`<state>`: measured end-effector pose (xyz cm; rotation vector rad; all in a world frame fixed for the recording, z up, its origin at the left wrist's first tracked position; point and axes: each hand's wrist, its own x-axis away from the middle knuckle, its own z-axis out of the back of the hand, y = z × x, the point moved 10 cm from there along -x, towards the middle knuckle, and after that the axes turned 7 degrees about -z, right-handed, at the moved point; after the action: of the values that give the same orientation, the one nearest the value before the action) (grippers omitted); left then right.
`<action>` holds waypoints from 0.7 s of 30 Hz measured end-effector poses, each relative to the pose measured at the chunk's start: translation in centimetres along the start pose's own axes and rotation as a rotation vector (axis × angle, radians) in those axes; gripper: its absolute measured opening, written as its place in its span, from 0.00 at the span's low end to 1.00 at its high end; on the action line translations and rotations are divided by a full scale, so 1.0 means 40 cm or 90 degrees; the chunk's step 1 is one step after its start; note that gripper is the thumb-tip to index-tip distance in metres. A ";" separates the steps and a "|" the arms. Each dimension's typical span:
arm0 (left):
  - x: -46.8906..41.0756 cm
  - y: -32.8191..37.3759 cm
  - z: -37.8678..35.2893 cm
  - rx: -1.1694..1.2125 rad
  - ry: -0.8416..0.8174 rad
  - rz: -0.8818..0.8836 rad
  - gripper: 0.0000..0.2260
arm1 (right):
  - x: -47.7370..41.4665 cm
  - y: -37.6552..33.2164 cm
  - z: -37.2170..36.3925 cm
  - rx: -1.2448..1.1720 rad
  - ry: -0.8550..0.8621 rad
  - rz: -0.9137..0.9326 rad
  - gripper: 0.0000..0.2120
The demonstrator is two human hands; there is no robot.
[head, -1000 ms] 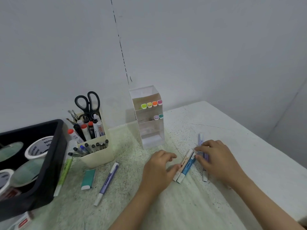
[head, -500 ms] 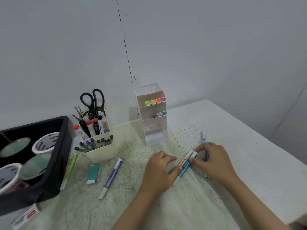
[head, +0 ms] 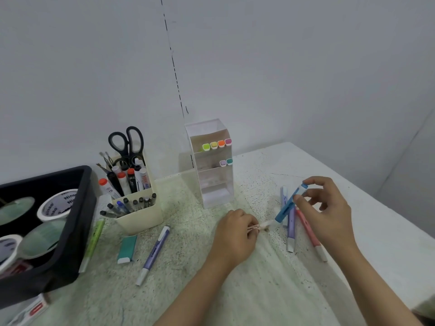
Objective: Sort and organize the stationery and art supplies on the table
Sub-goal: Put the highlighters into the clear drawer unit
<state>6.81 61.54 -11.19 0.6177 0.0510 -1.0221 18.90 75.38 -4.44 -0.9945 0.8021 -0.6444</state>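
My right hand (head: 327,212) pinches a blue highlighter (head: 288,205) near its upper end and holds it tilted above the table. My left hand (head: 235,236) grips a pale peach highlighter (head: 261,225) whose tip pokes out to the right, close to the blue one's lower end. A purple highlighter (head: 291,228) and a pink highlighter (head: 310,234) lie on the table under my right hand. A clear tiered marker holder (head: 211,184) stands behind, with several coloured markers (head: 217,144) in its upper shelves.
A cream pen pot (head: 138,215) with scissors (head: 127,144), pens and markers stands to the left. A black bin (head: 58,231) with tape rolls is at far left. A green highlighter (head: 93,243), teal eraser (head: 127,249) and purple pen (head: 154,252) lie loose in front.
My right hand lifted the blue highlighter off the table and tilted it up. My left hand closed around the peach one. The purple and pink highlighters are now uncovered.
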 end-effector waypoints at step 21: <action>0.082 -0.072 0.420 0.318 0.434 0.021 0.09 | 0.008 -0.327 -0.258 0.108 -0.058 0.524 0.06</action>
<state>2.20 49.46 0.40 1.4020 0.3905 -0.7518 9.11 64.92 4.08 -0.4615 0.9646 0.0468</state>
